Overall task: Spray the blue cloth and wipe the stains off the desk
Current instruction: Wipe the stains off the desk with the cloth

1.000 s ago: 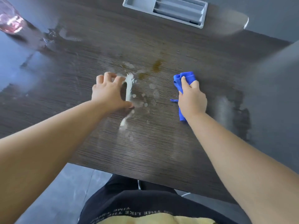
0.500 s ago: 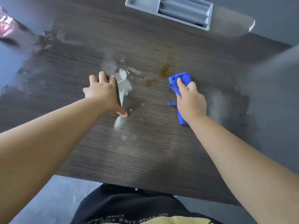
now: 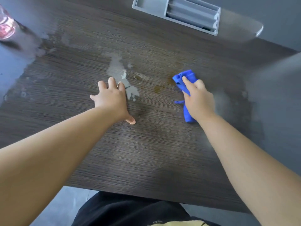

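On the dark wood-grain desk, the right hand gripped the bunched blue cloth, fingers curled over it and forefinger laid along its top, pressing it to the surface just right of a brown stain. The left hand lay flat with fingers spread, holding nothing, its fingertips touching a whitish smear. Farther back, a grey recessed tray sat in the desktop; a blurred pink bottle stood at far left.
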A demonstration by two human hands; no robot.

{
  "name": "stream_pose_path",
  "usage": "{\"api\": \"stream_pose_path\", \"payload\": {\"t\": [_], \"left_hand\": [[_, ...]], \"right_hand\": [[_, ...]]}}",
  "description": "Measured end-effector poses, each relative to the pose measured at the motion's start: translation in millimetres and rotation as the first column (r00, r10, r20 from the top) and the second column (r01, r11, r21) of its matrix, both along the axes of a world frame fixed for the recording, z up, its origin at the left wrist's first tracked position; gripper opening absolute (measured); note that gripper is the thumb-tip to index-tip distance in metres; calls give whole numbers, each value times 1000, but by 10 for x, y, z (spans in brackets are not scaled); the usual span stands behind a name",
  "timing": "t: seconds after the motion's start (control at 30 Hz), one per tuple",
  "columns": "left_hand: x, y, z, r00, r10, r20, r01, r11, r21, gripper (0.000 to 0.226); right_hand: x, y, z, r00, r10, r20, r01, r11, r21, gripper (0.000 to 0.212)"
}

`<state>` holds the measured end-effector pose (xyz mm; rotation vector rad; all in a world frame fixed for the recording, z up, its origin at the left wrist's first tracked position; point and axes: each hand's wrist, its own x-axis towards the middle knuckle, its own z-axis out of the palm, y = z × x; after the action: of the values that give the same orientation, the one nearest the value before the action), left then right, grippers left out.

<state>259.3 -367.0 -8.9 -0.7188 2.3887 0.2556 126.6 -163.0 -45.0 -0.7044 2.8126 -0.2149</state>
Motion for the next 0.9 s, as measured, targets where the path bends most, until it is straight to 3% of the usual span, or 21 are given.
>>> {"api": "stream_pose_path", "payload": {"t": [0.17, 0.23, 0.3, 0.37, 0.47, 0.53, 0.63, 0.67, 0.7, 0.77, 0.83, 0.9], "left_hand": [[-20, 4, -5, 1000, -7, 18, 7, 1000, 3, 120], [-26, 10, -13, 1000, -7, 21, 7, 1000, 1, 120], [-24, 13, -15, 1000, -8, 26, 8, 1000, -3, 121], [-21, 10, -22, 1000, -8, 27, 8, 1000, 1, 120], [-17, 6, -14, 1000, -10, 21, 10, 1000, 10, 122], [-11, 5, -21, 1000, -14, 20, 14, 1000, 10, 125], [-22, 4, 0, 1000, -2, 22, 1, 1000, 12, 126], [-23, 9, 6, 1000, 0, 25, 0, 1000, 15, 126], [-23, 11, 4, 1000, -1, 26, 0, 1000, 17, 125], [-18, 8, -2, 1000, 2, 17, -2, 1000, 18, 124], [-11, 6, 3, 1000, 6, 1, -6, 1000, 17, 124], [-2, 7, 9, 1000, 7, -4, -7, 1000, 19, 123]], "right_hand": [[-679, -187, 17, 960, -276, -57, 279, 959, 53, 47], [-733, -487, 24, 956, -292, -43, 293, 955, 38, 48], [-529, -690, 40, 986, -167, -22, 168, 986, 19, 48], [-210, -654, 27, 997, 72, -5, -72, 997, 14, 49], [-83, -307, 4, 937, 349, -16, -348, 932, -97, 50], [-335, -226, -18, 969, 240, -58, -243, 969, -50, 48], [-471, -473, -50, 989, -122, -80, 121, 992, -16, 48], [-343, -586, -30, 987, -140, -77, 138, 990, -32, 49], [-169, -665, -19, 994, -91, -58, 90, 995, -35, 49], [235, -647, -28, 983, 181, -13, -181, 982, -56, 49], [467, -397, -18, 899, 438, 6, -433, 891, -133, 49], [337, -152, -32, 837, 541, -82, -547, 825, -144, 49]]}}
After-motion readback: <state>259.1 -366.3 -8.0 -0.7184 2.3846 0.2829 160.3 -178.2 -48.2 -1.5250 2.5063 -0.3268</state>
